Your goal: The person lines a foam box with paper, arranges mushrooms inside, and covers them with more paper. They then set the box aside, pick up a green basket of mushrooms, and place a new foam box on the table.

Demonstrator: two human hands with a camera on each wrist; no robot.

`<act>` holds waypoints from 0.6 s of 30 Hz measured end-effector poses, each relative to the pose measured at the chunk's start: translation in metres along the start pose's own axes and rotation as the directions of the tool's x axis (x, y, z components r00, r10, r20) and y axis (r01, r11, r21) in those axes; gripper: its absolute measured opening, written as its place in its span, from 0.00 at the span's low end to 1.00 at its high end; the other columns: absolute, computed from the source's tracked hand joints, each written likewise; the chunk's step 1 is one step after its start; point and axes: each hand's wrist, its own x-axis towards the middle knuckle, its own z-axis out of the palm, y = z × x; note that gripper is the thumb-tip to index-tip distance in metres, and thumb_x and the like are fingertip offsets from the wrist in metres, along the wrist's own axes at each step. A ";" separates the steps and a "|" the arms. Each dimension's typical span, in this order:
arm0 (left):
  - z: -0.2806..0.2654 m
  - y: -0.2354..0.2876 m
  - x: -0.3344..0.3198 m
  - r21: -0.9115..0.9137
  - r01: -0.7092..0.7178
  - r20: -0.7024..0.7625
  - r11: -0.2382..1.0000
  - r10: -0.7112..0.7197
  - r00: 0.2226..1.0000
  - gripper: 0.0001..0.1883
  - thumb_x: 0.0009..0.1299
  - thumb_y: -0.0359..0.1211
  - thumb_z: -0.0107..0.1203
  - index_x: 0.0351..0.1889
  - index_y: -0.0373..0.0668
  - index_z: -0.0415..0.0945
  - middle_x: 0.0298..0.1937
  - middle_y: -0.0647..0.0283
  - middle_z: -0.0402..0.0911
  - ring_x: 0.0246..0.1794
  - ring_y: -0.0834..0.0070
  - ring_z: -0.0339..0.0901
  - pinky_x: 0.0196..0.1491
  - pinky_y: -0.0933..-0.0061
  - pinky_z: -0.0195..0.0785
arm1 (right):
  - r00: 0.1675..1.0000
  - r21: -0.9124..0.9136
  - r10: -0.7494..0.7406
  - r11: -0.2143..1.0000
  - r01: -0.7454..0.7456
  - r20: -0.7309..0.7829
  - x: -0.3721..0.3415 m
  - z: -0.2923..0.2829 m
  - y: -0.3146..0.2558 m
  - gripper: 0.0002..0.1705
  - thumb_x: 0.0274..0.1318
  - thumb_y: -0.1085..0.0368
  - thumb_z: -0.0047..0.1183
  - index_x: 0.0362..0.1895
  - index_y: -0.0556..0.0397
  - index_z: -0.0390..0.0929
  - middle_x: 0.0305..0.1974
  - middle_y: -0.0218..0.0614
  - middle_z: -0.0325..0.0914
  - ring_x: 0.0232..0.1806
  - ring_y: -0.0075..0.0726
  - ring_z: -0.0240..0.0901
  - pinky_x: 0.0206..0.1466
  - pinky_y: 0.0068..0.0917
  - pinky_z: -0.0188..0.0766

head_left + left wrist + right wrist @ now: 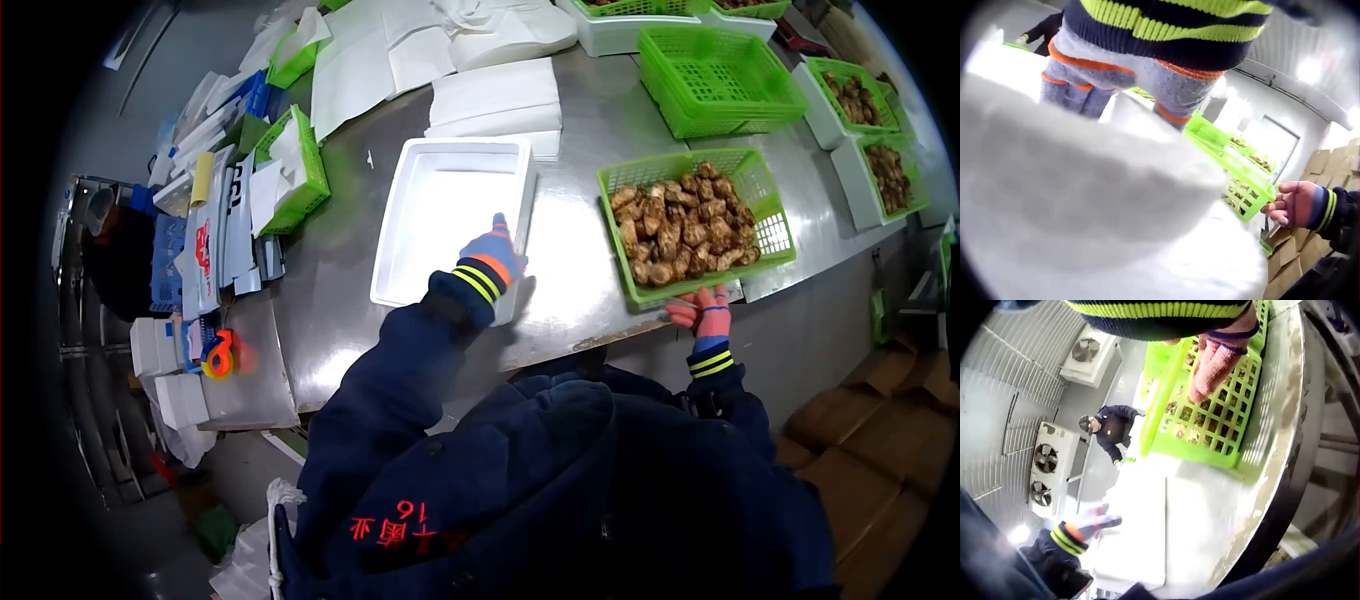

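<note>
A white foam box (400, 215) stands on the metal table in front of the person. The left hand (492, 258), in a grey glove with orange trim, grips its right wall, fingers over the inner side and thumb toward the outside. In the left wrist view the pale box wall (1104, 200) hides the fingertips. To the right, a green basket (770, 200) holds a heap of brown mushrooms (690, 225). The right hand (706, 312), in a pink glove, touches the basket's near wall. Its fingers (1213, 369) lie nearly straight against the lattice in the right wrist view.
Stacked empty green baskets (715, 80) stand behind the full one. White sheets (495, 100) lie behind the box. An orange tape dispenser (218, 355) sits at the left. Filled baskets (850, 100) line the far right; cardboard (850, 450) lies below. Another person (1110, 428) stands beyond the table.
</note>
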 end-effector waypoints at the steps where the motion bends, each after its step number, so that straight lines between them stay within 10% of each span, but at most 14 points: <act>1: 0.005 -0.017 0.012 -0.011 0.005 0.022 1.000 -0.005 1.000 0.48 0.51 0.53 0.62 0.61 0.27 0.59 0.45 0.43 0.77 0.48 0.54 0.75 0.51 0.66 0.68 | 0.988 -0.019 0.097 0.995 -0.095 0.119 -0.011 0.009 -0.008 0.31 0.61 0.57 0.46 0.63 0.51 0.50 0.31 0.46 0.76 0.21 0.43 0.76 0.19 0.30 0.72; 3: 0.016 -0.054 -0.001 -0.036 -0.116 -0.237 0.993 0.104 0.966 0.36 0.55 0.44 0.63 0.57 0.33 0.65 0.46 0.48 0.78 0.45 0.58 0.77 0.49 0.65 0.69 | 0.917 -0.371 0.355 0.889 -0.269 0.184 -0.026 0.009 -0.021 0.25 0.62 0.54 0.45 0.58 0.54 0.62 0.30 0.42 0.78 0.20 0.34 0.75 0.21 0.23 0.69; 5: -0.039 -0.061 -0.066 -0.561 -0.187 -0.102 0.806 0.157 0.982 0.29 0.57 0.32 0.62 0.56 0.33 0.67 0.47 0.51 0.78 0.46 0.67 0.77 0.49 0.71 0.69 | 0.847 -0.616 0.474 0.749 -0.244 0.241 -0.042 0.005 -0.026 0.22 0.62 0.54 0.45 0.53 0.56 0.68 0.28 0.39 0.78 0.19 0.30 0.74 0.21 0.20 0.67; 11: -0.068 -0.178 -0.166 -0.702 -0.261 -0.296 0.663 0.061 0.953 0.19 0.64 0.26 0.55 0.54 0.36 0.70 0.51 0.62 0.76 0.52 0.77 0.70 0.54 0.73 0.64 | 0.859 -0.419 0.117 0.900 0.120 0.498 -0.041 0.050 -0.064 0.20 0.61 0.66 0.44 0.56 0.61 0.67 0.33 0.33 0.77 0.30 0.21 0.71 0.34 0.17 0.68; 14: -0.049 -0.177 -0.177 -0.816 -0.370 -0.418 0.443 -0.011 0.908 0.16 0.65 0.29 0.54 0.52 0.36 0.72 0.51 0.61 0.76 0.51 0.76 0.71 0.53 0.73 0.64 | 0.644 -0.148 -0.306 0.821 0.551 0.701 -0.036 0.113 -0.091 0.31 0.58 0.67 0.45 0.67 0.53 0.55 0.58 0.36 0.64 0.49 0.24 0.65 0.49 0.18 0.65; 18: -0.063 -0.127 -0.180 -0.917 -0.209 -0.217 0.341 0.015 0.976 0.16 0.66 0.32 0.53 0.51 0.36 0.73 0.49 0.61 0.77 0.48 0.76 0.72 0.51 0.73 0.66 | 0.324 0.013 -0.245 0.815 0.579 0.914 -0.057 0.181 -0.131 0.33 0.59 0.62 0.43 0.68 0.55 0.53 0.62 0.37 0.61 0.61 0.29 0.58 0.62 0.26 0.54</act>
